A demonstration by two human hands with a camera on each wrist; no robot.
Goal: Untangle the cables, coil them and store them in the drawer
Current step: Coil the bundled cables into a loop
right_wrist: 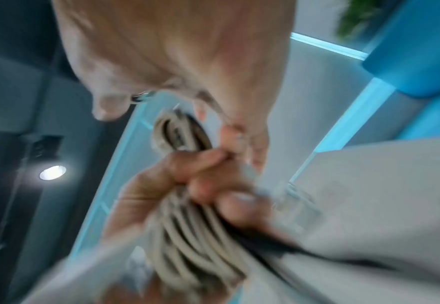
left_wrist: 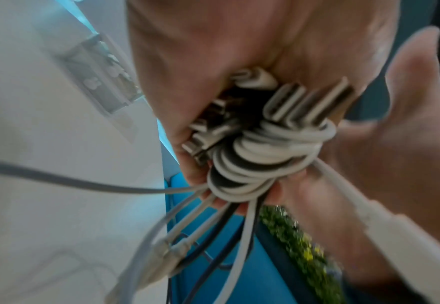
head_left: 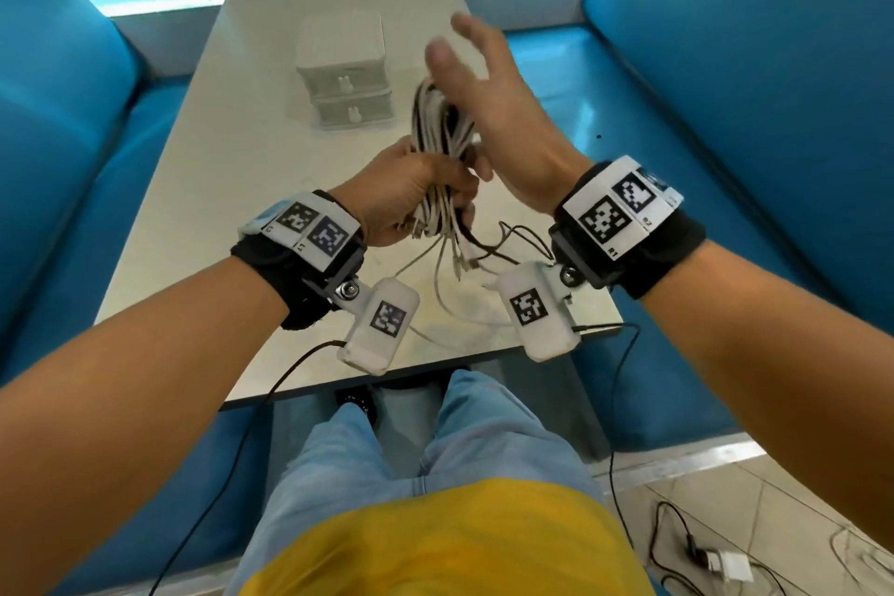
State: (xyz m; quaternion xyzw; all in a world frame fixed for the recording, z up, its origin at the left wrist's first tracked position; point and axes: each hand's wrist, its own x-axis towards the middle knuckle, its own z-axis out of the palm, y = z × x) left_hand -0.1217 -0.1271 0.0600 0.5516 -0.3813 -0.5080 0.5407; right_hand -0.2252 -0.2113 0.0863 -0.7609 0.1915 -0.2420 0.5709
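Note:
My left hand [head_left: 411,194] grips a folded bundle of white and black cables [head_left: 442,126] above the table. Several turns of white cable are wound round the bundle's middle [left_wrist: 265,156]. Loose ends with plugs [head_left: 454,266] hang below my fist to the tabletop. My right hand [head_left: 484,97] is raised just right of the bundle, thumb and forefinger straight and blurred. Its lower fingers hold a white cable tail [right_wrist: 226,121] that leads to the bundle. A small white two-drawer unit [head_left: 346,77] stands further back on the table, both drawers closed.
The pale table [head_left: 271,160] runs between two blue benches [head_left: 725,63], [head_left: 58,111]. Thin black leads run from both wrist cameras off the table's near edge. More cables and a white adapter [head_left: 716,561] lie on the floor at lower right.

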